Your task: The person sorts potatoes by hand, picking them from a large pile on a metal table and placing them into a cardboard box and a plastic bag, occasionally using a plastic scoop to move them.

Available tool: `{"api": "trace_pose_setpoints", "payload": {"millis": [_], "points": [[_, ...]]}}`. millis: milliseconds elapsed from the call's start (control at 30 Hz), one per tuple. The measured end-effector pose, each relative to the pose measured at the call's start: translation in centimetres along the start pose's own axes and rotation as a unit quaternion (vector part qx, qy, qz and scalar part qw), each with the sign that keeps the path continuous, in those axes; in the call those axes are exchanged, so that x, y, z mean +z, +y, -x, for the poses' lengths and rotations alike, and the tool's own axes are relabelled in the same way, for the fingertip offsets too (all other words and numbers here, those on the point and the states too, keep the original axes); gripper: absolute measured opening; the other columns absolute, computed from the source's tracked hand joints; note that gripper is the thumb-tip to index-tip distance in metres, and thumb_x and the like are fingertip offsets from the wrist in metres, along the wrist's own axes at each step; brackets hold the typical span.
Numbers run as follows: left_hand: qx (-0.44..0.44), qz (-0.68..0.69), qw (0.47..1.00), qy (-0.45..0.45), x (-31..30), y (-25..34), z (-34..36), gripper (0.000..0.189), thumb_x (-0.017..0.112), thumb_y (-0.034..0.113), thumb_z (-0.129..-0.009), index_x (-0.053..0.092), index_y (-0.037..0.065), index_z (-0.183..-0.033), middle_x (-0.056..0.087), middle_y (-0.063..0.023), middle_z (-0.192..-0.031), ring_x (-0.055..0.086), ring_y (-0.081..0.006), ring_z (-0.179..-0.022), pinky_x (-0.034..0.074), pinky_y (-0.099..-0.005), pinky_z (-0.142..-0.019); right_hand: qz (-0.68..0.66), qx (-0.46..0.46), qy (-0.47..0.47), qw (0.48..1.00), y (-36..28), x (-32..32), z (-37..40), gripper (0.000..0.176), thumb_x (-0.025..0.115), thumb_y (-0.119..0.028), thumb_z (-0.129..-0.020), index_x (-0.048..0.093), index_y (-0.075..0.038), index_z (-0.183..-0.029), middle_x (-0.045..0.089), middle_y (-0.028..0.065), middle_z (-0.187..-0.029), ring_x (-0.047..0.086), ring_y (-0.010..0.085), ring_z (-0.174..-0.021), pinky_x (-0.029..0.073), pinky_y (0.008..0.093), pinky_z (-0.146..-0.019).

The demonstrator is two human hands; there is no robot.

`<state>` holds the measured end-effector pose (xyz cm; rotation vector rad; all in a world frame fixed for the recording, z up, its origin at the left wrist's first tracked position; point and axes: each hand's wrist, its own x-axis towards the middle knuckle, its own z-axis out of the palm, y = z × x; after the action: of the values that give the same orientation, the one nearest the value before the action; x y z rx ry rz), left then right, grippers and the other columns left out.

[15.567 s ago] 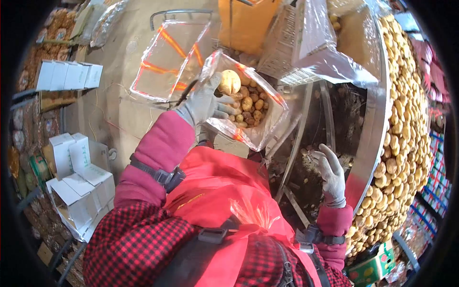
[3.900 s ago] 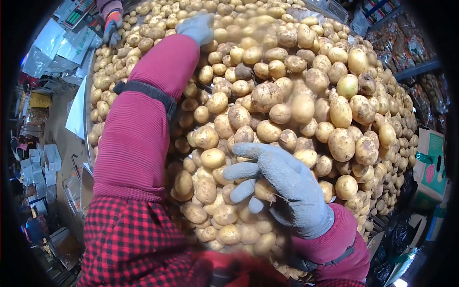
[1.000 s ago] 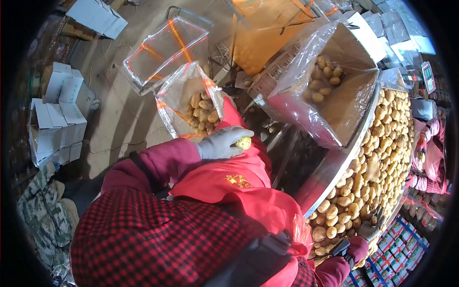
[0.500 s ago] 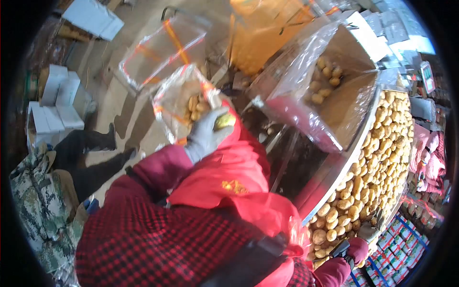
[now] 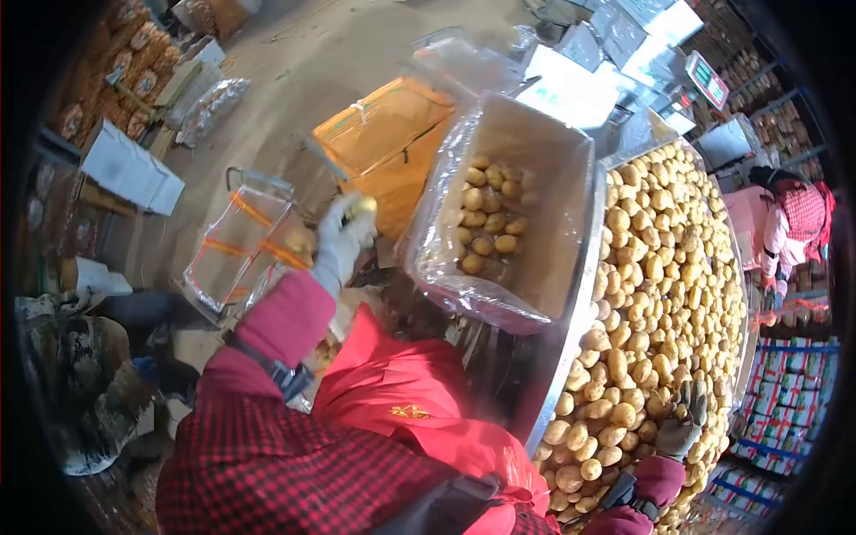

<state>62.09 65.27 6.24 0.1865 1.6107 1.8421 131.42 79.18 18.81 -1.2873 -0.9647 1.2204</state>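
Observation:
My left hand [image 5: 339,241], in a grey glove, is raised at the left and closed around a yellow-green potato [image 5: 361,207]. It is near the orange mesh bag [image 5: 392,134]. On the right, my right hand [image 5: 681,433], in a dark grey glove, rests on the heap of potatoes [image 5: 660,267], its fingers stretched out over them. Between my hands stands a cardboard box [image 5: 557,169] lined with clear plastic, with several potatoes [image 5: 486,214] in its bottom.
A metal rim [image 5: 571,339] edges the potato heap. Left of me is a clear bag with orange tape [image 5: 241,236]. A person in camouflage [image 5: 89,383] is at far left, another in red check [image 5: 798,214] at far right. Stacked cartons [image 5: 789,392] stand beyond the heap.
My view has turned to the right. My left hand has moved forward with the potato, away from the clear bag toward the orange one. My right hand remains on the heap, fingers spread.

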Motion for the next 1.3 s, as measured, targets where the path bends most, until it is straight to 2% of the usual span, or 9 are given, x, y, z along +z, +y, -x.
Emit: {"api": "trace_pose_setpoints", "payload": {"millis": [133,167,233,400,533,633,900,1133,1300], "points": [[0.273,-0.199,0.940,-0.052,5.7,4.8,-12.3,0.050,0.071,0.008,-0.096,0.051,0.005,-0.142,0.066,-0.0058,-0.100,0.064,-0.0160,-0.085,0.054,-0.0292,-0.072,0.016,0.005,0.059,0.998,-0.6,1.6,2.4,0.049,0.048,-0.038,-0.109,0.052,-0.010,-0.149,0.054,0.0043,-0.152,0.053,0.0193,-0.136,0.047,0.0316,-0.100],[0.169,-0.256,0.951,-0.035,7.4,6.3,-12.3,0.058,0.071,0.011,-0.097,0.046,0.004,-0.148,0.066,-0.0072,-0.113,0.063,-0.0188,-0.099,0.055,-0.0313,-0.085,-0.015,0.021,0.062,0.998,-0.4,2.5,1.7,0.047,0.048,-0.038,-0.109,0.053,-0.010,-0.147,0.054,0.0036,-0.151,0.053,0.0188,-0.134,0.049,0.0319,-0.098],[0.253,-0.226,0.934,-0.111,8.2,3.1,-17.1,0.065,0.069,0.013,-0.098,0.039,0.004,-0.155,0.062,-0.0111,-0.132,0.062,-0.0218,-0.113,0.052,-0.0341,-0.098,-0.067,0.064,0.074,0.993,-0.2,2.0,1.6,0.045,0.049,-0.037,-0.109,0.055,-0.010,-0.145,0.061,0.0059,-0.141,0.061,0.0180,-0.121,0.051,0.0318,-0.093],[0.336,-0.223,0.858,-0.318,18.0,-0.3,-10.0,0.067,0.065,0.011,-0.097,0.037,0.007,-0.158,0.048,-0.0163,-0.152,0.052,-0.0270,-0.136,0.043,-0.0375,-0.113,-0.119,0.099,0.050,0.987,-2.2,5.1,2.1,0.046,0.055,-0.037,-0.106,0.057,-0.008,-0.141,0.070,0.0080,-0.116,0.067,0.0161,-0.090,0.053,0.0279,-0.076],[0.352,-0.327,0.793,-0.374,26.8,3.0,2.7,0.063,0.066,0.012,-0.095,0.042,0.005,-0.154,0.051,-0.0177,-0.150,0.051,-0.0301,-0.138,0.041,-0.0392,-0.115,-0.095,0.096,0.042,0.990,-2.4,5.5,2.0,0.044,0.056,-0.037,-0.106,0.058,-0.008,-0.139,0.069,0.0115,-0.117,0.067,0.0179,-0.089,0.052,0.0301,-0.079],[0.466,-0.349,0.654,-0.483,31.8,1.8,5.5,0.062,0.069,0.017,-0.093,0.048,0.003,-0.150,0.051,-0.0171,-0.151,0.050,-0.0314,-0.139,0.039,-0.0408,-0.117,-0.121,0.103,0.031,0.987,-2.6,5.4,1.9,0.042,0.055,-0.036,-0.106,0.059,-0.008,-0.136,0.071,0.0119,-0.114,0.067,0.0186,-0.088,0.051,0.0312,-0.079],[0.428,-0.383,0.523,-0.629,44.8,-5.2,15.0,0.072,0.073,0.030,-0.090,0.045,0.014,-0.154,0.047,-0.0233,-0.153,0.042,-0.0397,-0.145,0.034,-0.0458,-0.121,-0.210,0.100,0.009,0.973,-2.4,4.8,1.8,0.043,0.055,-0.034,-0.106,0.057,-0.004,-0.137,0.070,0.0163,-0.112,0.066,0.0191,-0.085,0.053,0.0300,-0.076],[0.542,-0.365,0.436,-0.619,58.7,-14.9,21.4,0.061,0.062,0.041,-0.096,0.046,0.026,-0.154,0.043,-0.0204,-0.155,0.041,-0.0409,-0.142,0.034,-0.0586,-0.113,-0.203,0.109,0.011,0.973,-3.5,5.1,2.6,0.038,0.047,-0.014,-0.107,0.051,0.001,-0.143,0.067,0.0157,-0.116,0.060,0.0155,-0.084,0.051,0.0287,-0.075],[0.564,-0.453,0.348,-0.596,66.4,-19.9,20.8,0.059,0.065,0.047,-0.091,0.050,0.039,-0.148,0.038,-0.0132,-0.158,0.033,-0.0371,-0.148,0.017,-0.0760,-0.113,0.056,0.022,-0.021,0.998,-5.4,4.6,2.6,0.048,0.055,0.005,-0.098,0.049,0.001,-0.145,0.068,0.0125,-0.115,0.066,0.0144,-0.087,0.054,0.0271,-0.078]]}}
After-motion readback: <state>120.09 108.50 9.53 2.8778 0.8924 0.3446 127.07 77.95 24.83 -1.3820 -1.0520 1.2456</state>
